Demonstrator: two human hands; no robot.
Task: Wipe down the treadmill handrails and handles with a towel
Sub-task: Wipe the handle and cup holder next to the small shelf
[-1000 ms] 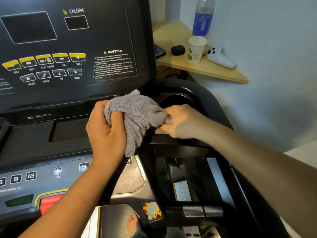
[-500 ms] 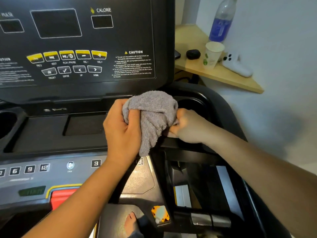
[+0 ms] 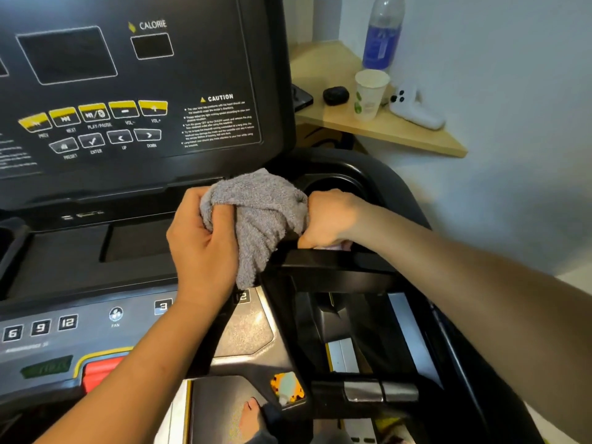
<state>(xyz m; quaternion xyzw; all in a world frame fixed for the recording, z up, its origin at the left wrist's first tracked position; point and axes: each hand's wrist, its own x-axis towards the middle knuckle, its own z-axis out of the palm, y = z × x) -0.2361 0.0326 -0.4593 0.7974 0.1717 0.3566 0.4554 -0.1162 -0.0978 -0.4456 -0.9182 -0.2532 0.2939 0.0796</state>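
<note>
A pale wall and a wooden shelf [image 3: 400, 133] are sitting behind the treadmill. Both hands are gripping a bunched grey towel [image 3: 256, 216], left hand [image 3: 205, 248] and right hand [image 3: 330, 219] flanking it. The black handle [image 3: 336, 261] is running crosswise just under the right hand, nearer than the left.

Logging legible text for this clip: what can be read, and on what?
On the upper console:
"CALORIE"
"CAUTION"; the lines under it are too small
"PREV", "NEXT", "PLAY/PAUSE", "VOL-", "VOL+"
"PRESET", "ENTER", "UP", "DOWN"
On the lower panel:
"6", "9", "12", "FAN", "3", "12"
The bottle label is unreadable.
</note>
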